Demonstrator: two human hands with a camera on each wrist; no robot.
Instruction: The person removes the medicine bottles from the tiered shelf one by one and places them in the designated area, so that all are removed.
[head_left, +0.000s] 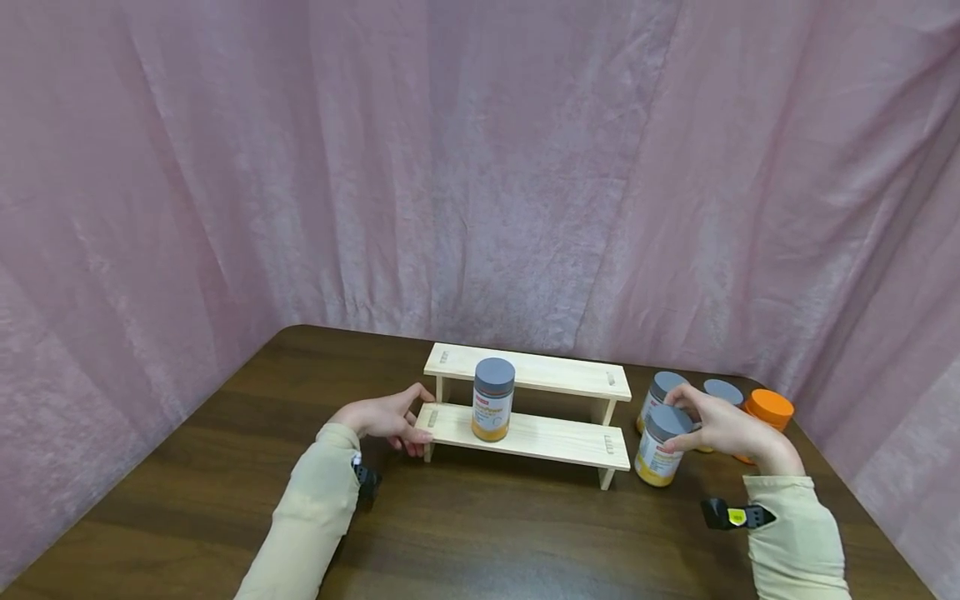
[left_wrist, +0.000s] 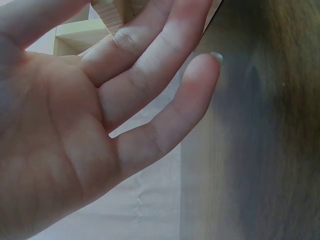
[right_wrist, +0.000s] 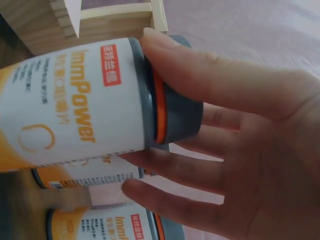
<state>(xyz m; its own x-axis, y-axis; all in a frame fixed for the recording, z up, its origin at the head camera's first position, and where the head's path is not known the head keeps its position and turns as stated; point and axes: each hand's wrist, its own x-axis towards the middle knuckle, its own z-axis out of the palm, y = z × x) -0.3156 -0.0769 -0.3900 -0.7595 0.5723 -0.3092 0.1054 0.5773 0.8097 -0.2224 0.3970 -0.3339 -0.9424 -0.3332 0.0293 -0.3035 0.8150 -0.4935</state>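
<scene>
Fingers point(head_left: 684, 394) round jar point(head_left: 657, 459), brown table point(head_left: 487, 533), pink curtain point(head_left: 525, 167)

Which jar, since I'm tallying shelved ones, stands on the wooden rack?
The grey-lidded jar on the lower shelf; all other jars are right of the rack.

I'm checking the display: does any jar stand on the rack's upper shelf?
No, the only jar on the wooden rack stands on its lower shelf.
</scene>
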